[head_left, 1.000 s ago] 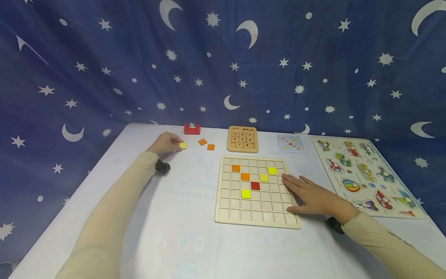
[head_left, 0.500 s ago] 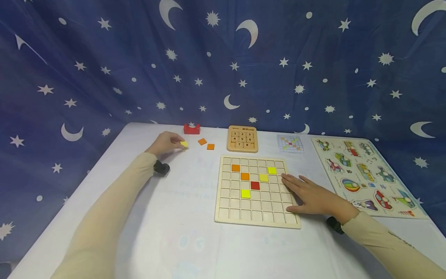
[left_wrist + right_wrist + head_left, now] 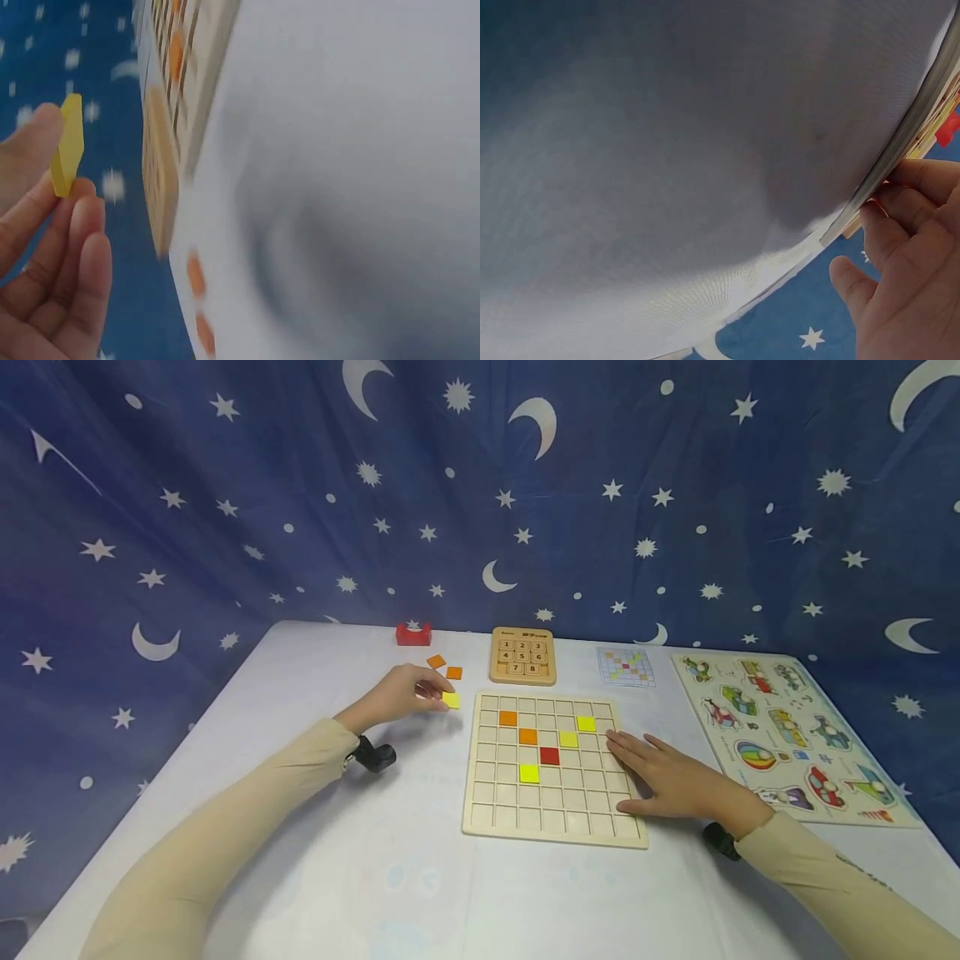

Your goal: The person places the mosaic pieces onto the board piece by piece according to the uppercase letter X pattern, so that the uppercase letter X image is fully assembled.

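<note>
A yellow square tile point(image 3: 451, 700) is pinched between the thumb and fingers of my left hand point(image 3: 408, 695), just left of the wooden grid board point(image 3: 480, 810). In the left wrist view the same tile point(image 3: 69, 146) appears edge-on, above the table. My right hand point(image 3: 667, 778) lies with fingers spread and extended, touching the board's right edge. Seen from the right wrist, that hand point(image 3: 915, 247) has its fingertips against the board's side. Set in the board are a red tile point(image 3: 550, 756), two orange tiles point(image 3: 507, 718) and three yellow tiles point(image 3: 528, 773).
Two loose orange tiles point(image 3: 454, 673) lie behind my left hand, near a red holder point(image 3: 413, 635). A wooden number puzzle point(image 3: 522, 656) and a pattern card point(image 3: 626, 667) are at the back. A picture puzzle board point(image 3: 795, 735) lies on the right.
My left hand has lifted the yellow tile from the back left and carried it right and nearer, towards the grid board. The right hand stays at the board's edge.
</note>
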Demonstrator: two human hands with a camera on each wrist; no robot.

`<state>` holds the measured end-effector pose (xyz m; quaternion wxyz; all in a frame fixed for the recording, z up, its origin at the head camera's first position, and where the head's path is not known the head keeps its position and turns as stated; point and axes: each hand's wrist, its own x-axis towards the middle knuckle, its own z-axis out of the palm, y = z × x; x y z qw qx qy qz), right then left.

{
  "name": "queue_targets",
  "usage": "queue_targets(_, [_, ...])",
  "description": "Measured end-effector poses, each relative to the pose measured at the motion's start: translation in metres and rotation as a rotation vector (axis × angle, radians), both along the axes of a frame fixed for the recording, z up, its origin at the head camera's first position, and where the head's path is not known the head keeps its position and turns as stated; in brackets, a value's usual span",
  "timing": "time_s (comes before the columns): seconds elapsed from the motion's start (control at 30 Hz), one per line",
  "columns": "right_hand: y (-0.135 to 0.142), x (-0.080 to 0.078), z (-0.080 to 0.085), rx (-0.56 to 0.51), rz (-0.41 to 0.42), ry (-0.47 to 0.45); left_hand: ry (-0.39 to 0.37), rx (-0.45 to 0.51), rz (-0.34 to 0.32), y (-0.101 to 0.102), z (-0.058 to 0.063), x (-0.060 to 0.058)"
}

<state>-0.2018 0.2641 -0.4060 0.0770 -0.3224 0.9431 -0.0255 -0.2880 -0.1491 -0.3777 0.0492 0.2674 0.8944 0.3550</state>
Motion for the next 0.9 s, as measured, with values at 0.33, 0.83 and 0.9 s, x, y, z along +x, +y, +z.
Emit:
queue_targets(0.33, [0.0, 0.0, 0.001, -0.001, -0.004, -0.008, -0.109, -0.018, -0.162, 0.041, -0.014, 0.05])
queue_targets(0.83, [0.0, 0.001, 0.003, 0.0, -0.007, -0.012, -0.156, -0.029, -0.224, 0.07, -0.022, 0.071])
queue_targets(0.9, [0.0, 0.0, 0.002, 0.003, -0.009, -0.016, -0.147, -0.032, -0.228, 0.071, -0.024, 0.071])
